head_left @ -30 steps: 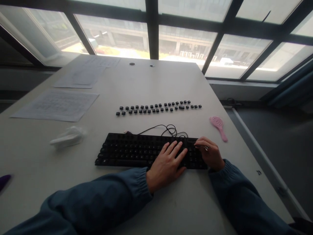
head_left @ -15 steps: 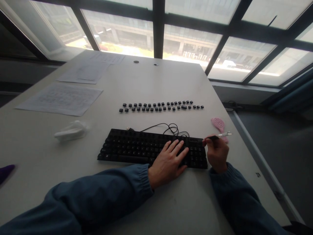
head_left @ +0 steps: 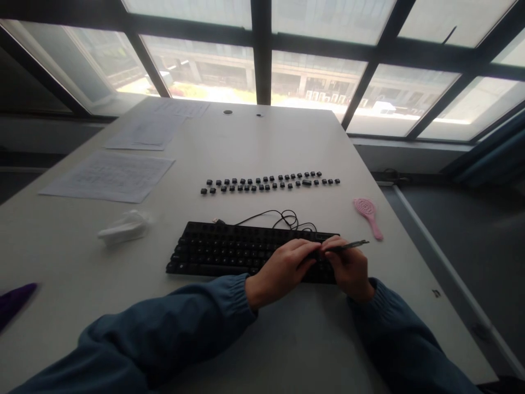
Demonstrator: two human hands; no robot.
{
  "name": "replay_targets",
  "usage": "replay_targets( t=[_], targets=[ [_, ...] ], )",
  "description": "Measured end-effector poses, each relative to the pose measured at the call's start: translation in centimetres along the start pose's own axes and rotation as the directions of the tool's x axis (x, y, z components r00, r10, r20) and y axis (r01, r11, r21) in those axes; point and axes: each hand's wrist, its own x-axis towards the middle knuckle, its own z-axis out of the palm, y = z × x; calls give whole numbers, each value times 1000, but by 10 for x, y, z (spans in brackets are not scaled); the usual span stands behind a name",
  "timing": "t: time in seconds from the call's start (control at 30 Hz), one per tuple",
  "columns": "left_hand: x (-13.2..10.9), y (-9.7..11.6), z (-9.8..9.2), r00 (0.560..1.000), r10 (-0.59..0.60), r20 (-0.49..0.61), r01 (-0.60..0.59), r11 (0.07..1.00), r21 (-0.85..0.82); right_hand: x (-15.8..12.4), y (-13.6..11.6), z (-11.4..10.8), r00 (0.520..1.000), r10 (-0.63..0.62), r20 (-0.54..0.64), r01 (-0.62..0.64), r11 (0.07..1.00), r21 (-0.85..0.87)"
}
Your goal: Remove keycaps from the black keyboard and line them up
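Note:
A black keyboard (head_left: 221,254) lies in front of me, its upper rows without keycaps. My left hand (head_left: 285,268) is over its right part, with the fingers drawn together and meeting my right fingertips. Whatever is between those fingertips is too small to make out. My right hand (head_left: 348,269), above the number pad, grips a slim dark tool (head_left: 348,245) that points out to the right. Beyond the keyboard, several loose black keycaps (head_left: 267,186) lie in two rows.
The keyboard's cable (head_left: 289,219) curls behind it. A pink hairbrush (head_left: 369,216) lies near the table's right edge. To the left are a crumpled white item (head_left: 125,227), written sheets (head_left: 109,175) and something purple (head_left: 16,301). Windows (head_left: 320,76) stand past the white table (head_left: 262,145).
My right hand has moved left with the tool to meet my left hand. My left fingers, spread over the keys before, are now drawn together.

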Motion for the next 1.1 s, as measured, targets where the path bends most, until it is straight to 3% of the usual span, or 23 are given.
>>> replay_targets(
  t=[0.3, 0.43, 0.5, 0.57, 0.67, 0.73, 0.8, 0.93, 1.0, 1.1],
  targets=[
    [1, -1, -3, 998, -68, 12, 68, 997, -47, 0, -2, 0, 994, -68, 81, 65, 997, 38],
    [4, -2, -6, 982, -186, 31, 188, 953, -239, 0, -4, -1, 993, -72, 93, 67, 996, 54],
    [7, -3, -9, 944, -315, 96, 325, 844, -426, 1, -6, -2, 990, -81, 118, 71, 994, 88],
    [10, -3, -13, 885, -416, 208, 455, 679, -576, 1, -8, -3, 984, -103, 148, 81, 986, 146],
    [10, -1, -18, 798, -499, 339, 573, 452, -683, 1, -11, -5, 975, -138, 173, 98, 970, 222],
    [5, 3, -23, 758, -552, 347, 598, 376, -707, 1, -12, -5, 973, -141, 183, 96, 967, 237],
    [-2, 10, -33, 749, -588, 306, 600, 406, -689, 2, -13, -6, 974, -134, 184, 88, 967, 238],
    [1, 27, -73, 785, -576, 228, 601, 620, -504, 3, -14, -7, 982, -135, 133, 99, 965, 244],
    [23, 32, -95, 848, -514, 126, 515, 747, -420, 3, -15, -9, 983, -142, 116, 109, 962, 250],
    [82, 26, -110, 940, -340, -14, 325, 907, -267, 4, -17, -12, 981, -156, 116, 123, 961, 249]
  ],
)
